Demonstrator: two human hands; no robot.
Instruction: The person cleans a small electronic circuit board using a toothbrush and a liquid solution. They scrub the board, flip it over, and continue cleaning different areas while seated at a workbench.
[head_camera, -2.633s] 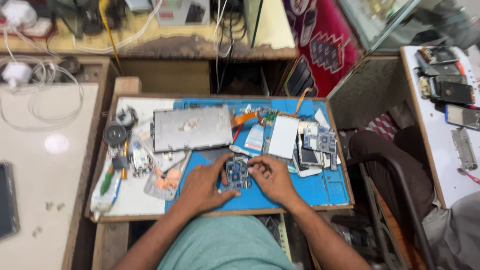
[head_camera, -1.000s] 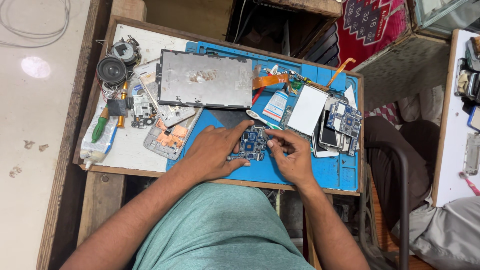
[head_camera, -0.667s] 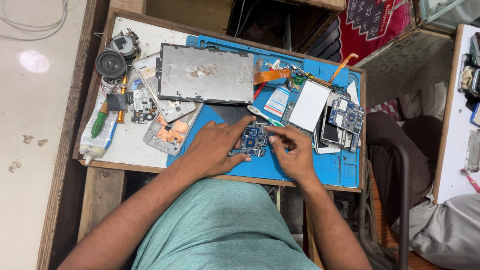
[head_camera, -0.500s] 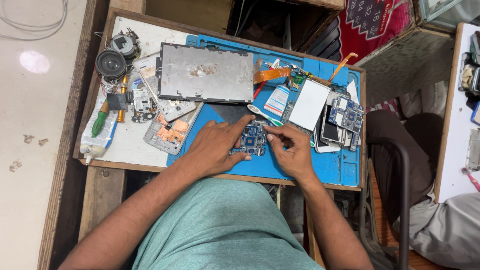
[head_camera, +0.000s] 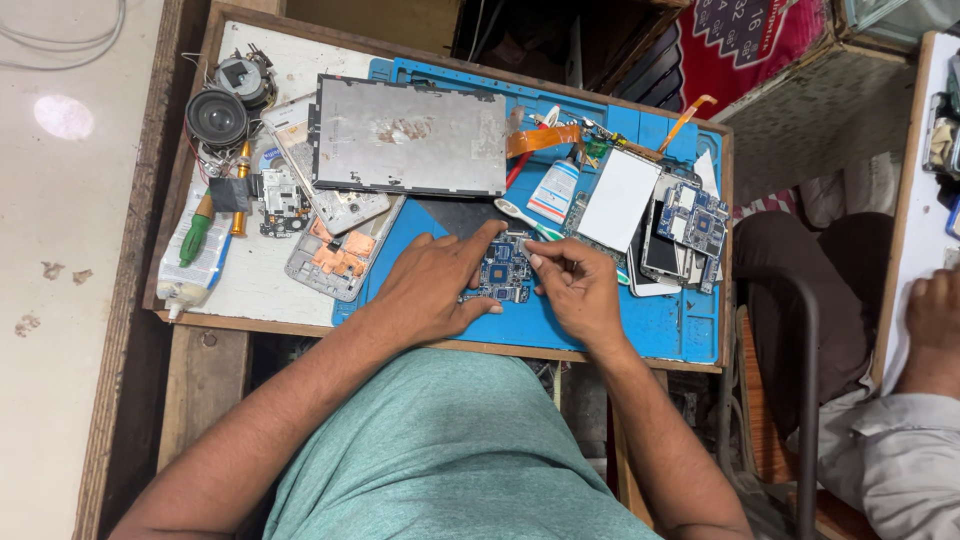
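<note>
Starting at the left of the wooden bench (head_camera: 190, 330), a squeeze bottle with a green nozzle (head_camera: 192, 255) is lying on its side, with a round black speaker (head_camera: 216, 118) beyond it and an open phone frame with copper patches (head_camera: 338, 250) nearer the centre. A grey metal back plate (head_camera: 410, 137) is lying flat across the top edge of the blue work mat (head_camera: 600, 320).

The left hand (head_camera: 430, 285) is resting palm-down on the mat, its fingers spread narrowly, with the index fingertip pressing on the upper left edge of the small blue circuit board (head_camera: 503, 274) and the thumb steadying the lower edge. The board is lying flat on the mat, at the centre of the bench, between the two hands.

The right hand (head_camera: 578, 290) is pinching closed at the board's right edge; whether a small part or tool is sitting between the thumb and index finger cannot be told from this view.

Handling judgement: the board is looking light, thin and stiff, but fragile, with small components standing exposed on its face. It is best gripped by its bare edges or corners, never by the chips or connectors, and with light pressure to avoid flexing.

Farther right, a small white glue bottle (head_camera: 553, 190), a white panel (head_camera: 618, 199) and a stack of further boards (head_camera: 693, 220) are lying on the mat. At the far right, another person's hand (head_camera: 935, 310) is resting on a separate white table (head_camera: 915, 200).
</note>
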